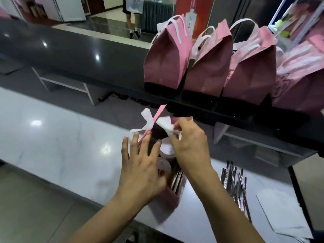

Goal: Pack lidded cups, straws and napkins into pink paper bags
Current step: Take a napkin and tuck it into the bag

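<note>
An open pink paper bag [168, 197] stands on the white counter [61, 141]. Inside it I see two lidded cups [167, 149] and wrapped straws [177, 179] along its right wall. My left hand [140, 165] lies with spread, straight fingers against the bag's left wall and white handle [146, 120]. My right hand [190, 142] pinches the other white handle [167, 128] at the bag's right rim.
Several folded-shut pink bags [208, 67] stand in a row on the raised dark shelf [78, 55]. Loose wrapped straws [233, 181] and white napkins [282, 213] lie on the counter at the right. A person stands far off beyond the shelf.
</note>
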A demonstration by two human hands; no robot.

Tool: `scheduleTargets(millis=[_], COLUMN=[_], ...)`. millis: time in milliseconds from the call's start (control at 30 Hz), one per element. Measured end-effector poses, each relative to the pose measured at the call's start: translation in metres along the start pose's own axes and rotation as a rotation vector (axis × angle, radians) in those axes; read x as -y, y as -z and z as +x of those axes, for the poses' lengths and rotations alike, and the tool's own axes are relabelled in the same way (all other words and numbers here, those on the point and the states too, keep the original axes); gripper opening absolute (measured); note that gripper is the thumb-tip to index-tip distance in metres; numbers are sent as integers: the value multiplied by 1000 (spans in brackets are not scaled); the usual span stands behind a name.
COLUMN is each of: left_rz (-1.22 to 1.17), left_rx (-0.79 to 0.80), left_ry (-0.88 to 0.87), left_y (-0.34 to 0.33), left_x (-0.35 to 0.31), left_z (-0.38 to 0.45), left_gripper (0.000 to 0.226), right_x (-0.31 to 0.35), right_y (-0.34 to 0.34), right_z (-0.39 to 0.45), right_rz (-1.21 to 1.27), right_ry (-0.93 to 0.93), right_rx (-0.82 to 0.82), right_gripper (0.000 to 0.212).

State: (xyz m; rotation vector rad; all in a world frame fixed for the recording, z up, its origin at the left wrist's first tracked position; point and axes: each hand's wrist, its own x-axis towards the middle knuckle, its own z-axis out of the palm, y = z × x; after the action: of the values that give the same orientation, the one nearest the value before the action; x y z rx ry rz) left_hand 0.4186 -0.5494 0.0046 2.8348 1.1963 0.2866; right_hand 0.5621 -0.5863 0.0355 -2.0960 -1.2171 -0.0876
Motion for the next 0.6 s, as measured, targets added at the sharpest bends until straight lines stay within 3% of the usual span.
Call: scheduleTargets(millis=[100, 200, 333, 400, 500, 600], left_rz=[-68, -135, -189, -221, -253, -292], left_rx=[3, -9, 20, 12, 23, 7], left_ry=[2, -11, -25, -36, -53, -90], left_y=[0, -2, -6, -7, -9, -6], left_x=[10, 18, 28, 32, 36, 40], left_z=[0, 0, -2, -3, -2, 2], left_gripper=[86, 93, 99, 99, 98, 94], right_x=[4, 8, 4, -1, -11, -39], right_y=[-16, -29, -42, -39, -24, -3], right_z=[-1, 4, 2, -2, 4, 11], right_rz=[-266, -354, -465, -452, -299, -212], right_ry=[35, 133, 119, 116, 96, 98], right_rx=[90, 70, 537, 634, 503, 91], right_gripper=[14, 21, 29, 35, 24, 12])
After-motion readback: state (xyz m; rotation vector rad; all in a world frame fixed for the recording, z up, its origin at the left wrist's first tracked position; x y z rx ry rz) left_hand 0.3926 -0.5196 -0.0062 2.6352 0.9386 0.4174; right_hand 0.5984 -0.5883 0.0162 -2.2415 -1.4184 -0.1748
